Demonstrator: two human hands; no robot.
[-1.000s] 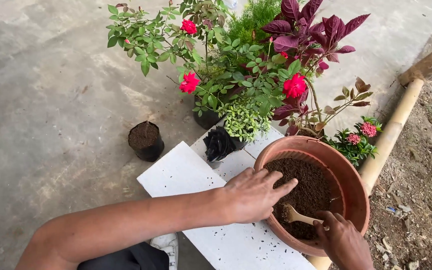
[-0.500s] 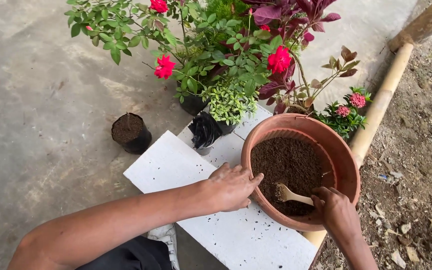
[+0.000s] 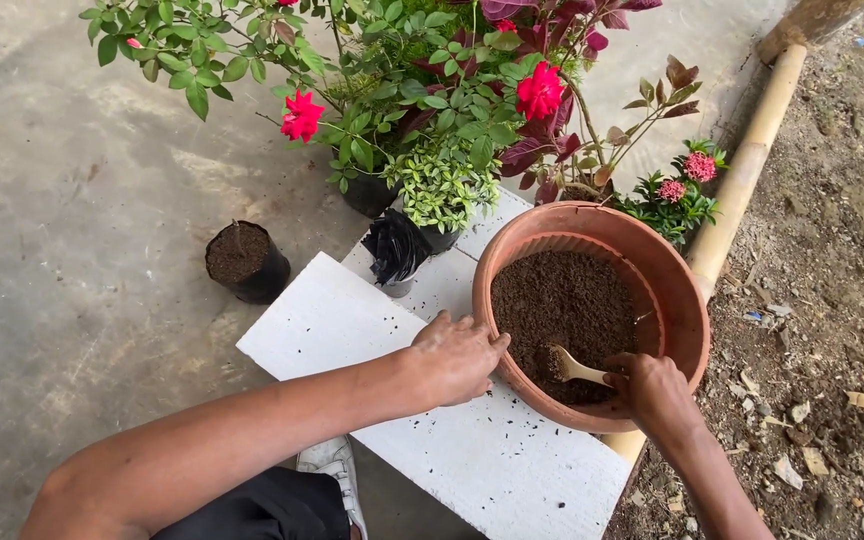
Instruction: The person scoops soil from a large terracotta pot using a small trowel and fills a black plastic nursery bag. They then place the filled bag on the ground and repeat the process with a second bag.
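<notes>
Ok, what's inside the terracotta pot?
The terracotta pot holds dark soil. A pale spoon, held by the right hand, digs into it; its tip is buried. Anything beneath the soil is hidden.

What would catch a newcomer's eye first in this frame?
The terracotta pot of dark soil on the white board, with the left hand against its rim and the right hand holding a small wooden spoon in the soil. Behind it, red flowers.

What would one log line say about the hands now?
left hand: steadies terracotta pot rim | right hand: holds wooden spoon in soil | pot: on white board
</notes>
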